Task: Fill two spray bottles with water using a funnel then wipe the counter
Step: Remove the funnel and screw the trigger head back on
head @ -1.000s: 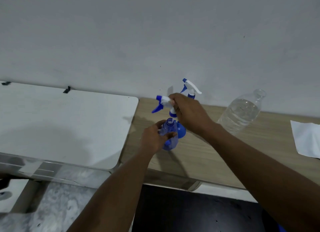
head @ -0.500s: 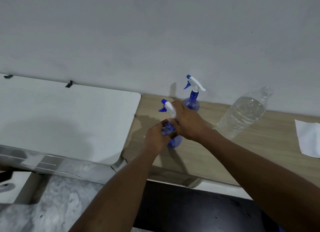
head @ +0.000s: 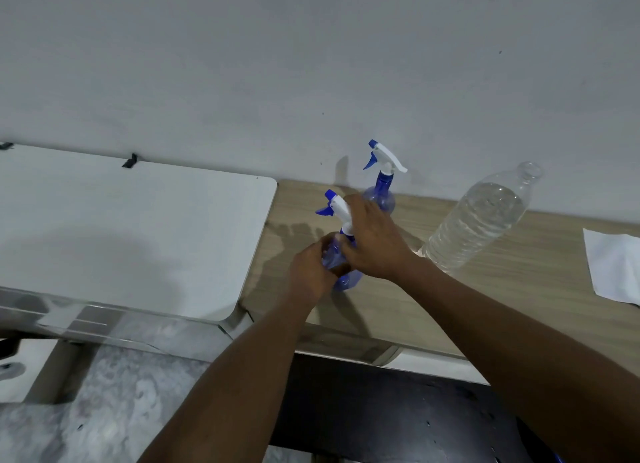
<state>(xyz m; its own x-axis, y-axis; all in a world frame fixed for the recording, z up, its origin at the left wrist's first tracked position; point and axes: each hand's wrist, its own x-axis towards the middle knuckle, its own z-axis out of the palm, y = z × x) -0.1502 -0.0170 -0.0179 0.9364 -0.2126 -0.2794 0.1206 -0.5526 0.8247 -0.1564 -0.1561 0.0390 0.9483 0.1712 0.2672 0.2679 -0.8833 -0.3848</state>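
Gripping a translucent blue plastic spray bottle [head: 347, 279] with the left hand [head: 309, 270], fingers curled round it, on the pale wood-grain worktop [head: 519, 300]; clasping its white-and-blue trigger head [head: 336, 207] with the right hand [head: 375, 244]. At 12 o'clock, partly hidden behind that hand, a second blue spray bottle [head: 382, 194]; at 2 o'clock a clear uncapped plastic water bottle [head: 481, 220]; at 3 o'clock, well apart, a white cloth [head: 613, 265].

Wood-grain surface [head: 519, 289], front spray bottle [head: 346, 282] standing near its left end, rear spray bottle [head: 381, 199] at 1 o'clock, water bottle [head: 481, 223] (uncapped) at 2 o'clock, white cloth [head: 613, 265] at 3 o'clock, white surface [head: 138, 234] adjoining at 9 o'clock
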